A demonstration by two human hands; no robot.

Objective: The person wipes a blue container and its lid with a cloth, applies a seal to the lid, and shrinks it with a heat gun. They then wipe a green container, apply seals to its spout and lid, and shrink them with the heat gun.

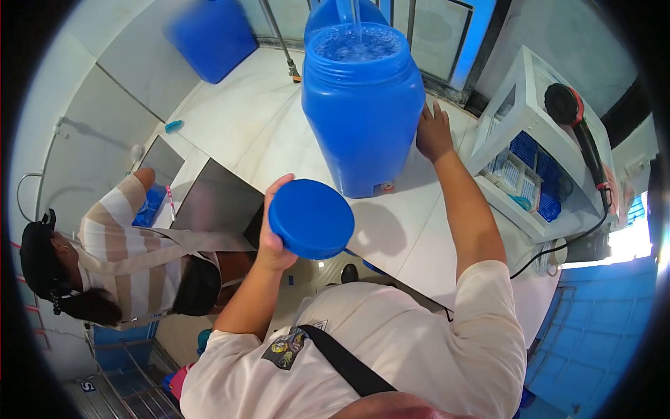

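Observation:
A large blue water container (pixel 359 119) stands upright on the white counter, its wide threaded mouth uncapped. Water (pixel 357 43) pours into it from above and bubbles close to the rim. My left hand (pixel 273 241) grips a round blue screw lid (pixel 311 218) by its edge, in front of the container and apart from it. At the container's right side is my right hand (pixel 434 131), fingers stretched out and partly hidden behind it. The fingertips seem to touch its wall.
To the right, a white shelf box (pixel 513 150) holds baskets and blue packets, with a black and red corded tool (pixel 576 119) on top. Another blue container (pixel 211 42) stands back left. A person in a striped shirt (pixel 143 251) works at a sink on the left.

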